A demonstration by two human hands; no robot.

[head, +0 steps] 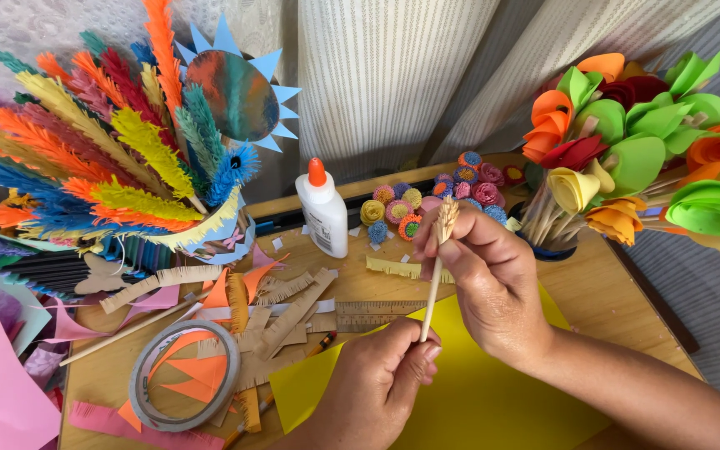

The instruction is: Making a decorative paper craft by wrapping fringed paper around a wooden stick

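Item: a thin wooden stick (pixel 432 296), standing near upright over a yellow paper sheet (pixel 493 392) on the wooden table (pixel 602 292). The left hand (pixel 381 387) is pinching the stick's lower end between closed thumb and fingers, apparently steadying it as an axis. The right hand (pixel 493 279) is closing its fingertips around the top, where a tan fringed paper strip (pixel 447 218) is sitting wound into a small tuft; the grip looks suited to keeping the coil tight. Nearby: a white glue bottle (pixel 324 212) with orange cap, standing within reach; a tape roll (pixel 183 375) lying flat among cut cardboard fringe scraps (pixel 289 312); a cluster of small rolled paper blossoms (pixel 414 208); a bunch of paper flowers (pixel 635 137) on sticks, its container mostly hidden; a fan of fringed paper feathers (pixel 85 158), cut off at left. Whether glue is already sitting on the strip cannot be made out.
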